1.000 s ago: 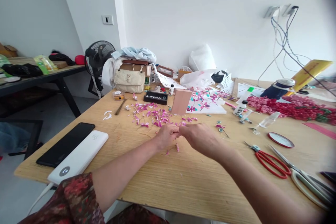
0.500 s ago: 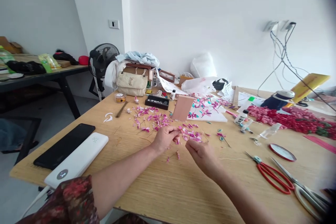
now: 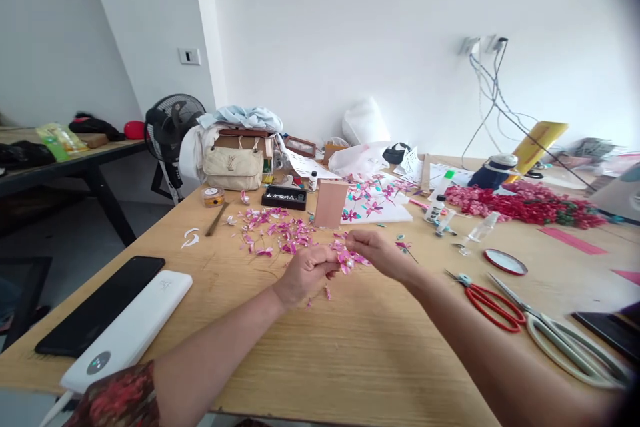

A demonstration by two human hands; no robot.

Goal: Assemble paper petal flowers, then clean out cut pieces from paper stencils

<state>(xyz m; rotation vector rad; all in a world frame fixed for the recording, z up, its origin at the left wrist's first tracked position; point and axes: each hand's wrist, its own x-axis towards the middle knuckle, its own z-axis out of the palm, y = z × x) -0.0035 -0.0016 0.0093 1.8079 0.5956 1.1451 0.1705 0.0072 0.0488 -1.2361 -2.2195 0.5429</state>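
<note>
My left hand (image 3: 307, 271) is closed in a pinch on a pink flower (image 3: 346, 261) with a pale centre, low over the middle of the table. Just beyond and to the right, my right hand (image 3: 373, 250) has its fingers pressed together above the flower; whatever they hold is too small to make out. Loose pink petals (image 3: 273, 227) lie scattered behind and left of the hands. A pinkish-brown board (image 3: 331, 203) stands upright behind them, beside a white sheet (image 3: 395, 210) bearing pink and teal flowers.
A white power bank (image 3: 135, 327) and a black phone (image 3: 103, 303) lie at left. Red-handled scissors (image 3: 495, 307), larger scissors (image 3: 565, 343) and a round lid (image 3: 505, 261) are at right. Small bottles (image 3: 435, 208) stand near a red flower bundle (image 3: 525, 203). A cream handbag (image 3: 233, 167) sits behind.
The view has turned right. My right hand has moved up and closer to my left hand, now beyond the flower. The flower in my left hand shows more plainly.
</note>
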